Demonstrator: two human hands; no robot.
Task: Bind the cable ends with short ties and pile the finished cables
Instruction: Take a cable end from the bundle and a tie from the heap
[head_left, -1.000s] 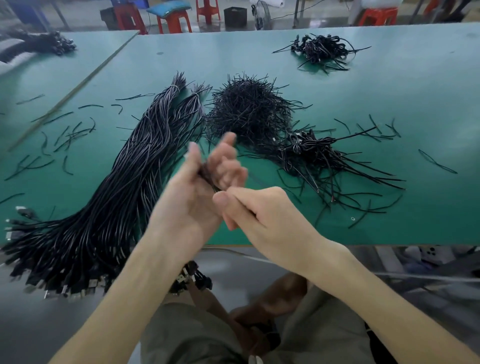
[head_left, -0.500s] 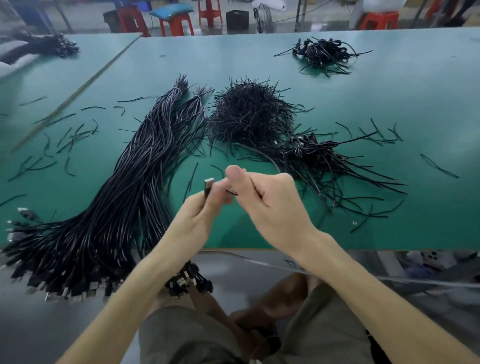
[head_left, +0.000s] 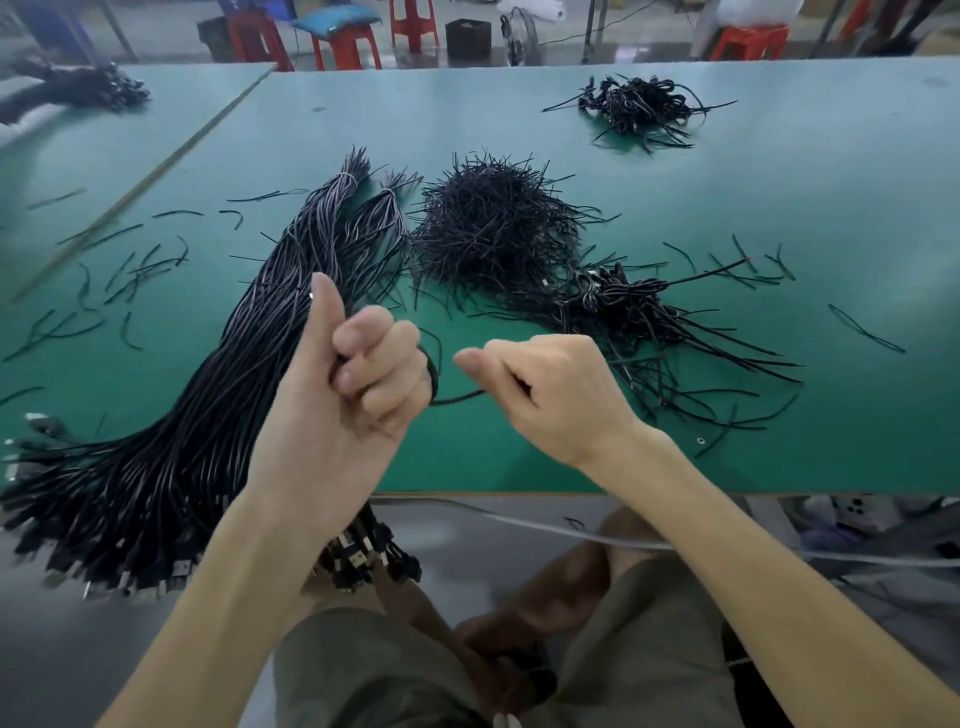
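My left hand (head_left: 358, 374) is a fist with the thumb up, curled round one black cable (head_left: 452, 399) that runs out of it to the right. My right hand (head_left: 550, 389) pinches that same cable just beside the left hand, above the green table (head_left: 779, 208). A long bundle of loose black cables (head_left: 218, 415) lies on the left, its connectors hanging over the front edge. A heap of short black ties (head_left: 493, 223) sits in the middle. Bound cables lie in a pile (head_left: 639, 312) to the right of my hands.
A second pile of bound cables (head_left: 639, 106) lies at the far right of the table. Stray ties (head_left: 124, 270) are scattered on the left and right. Red stools (head_left: 343, 41) stand beyond the table. My knees are under the front edge.
My hands, pressed together a second ago, have drawn apart. The left has closed into a fist round the cable and the right has moved right, stretching the cable between them.
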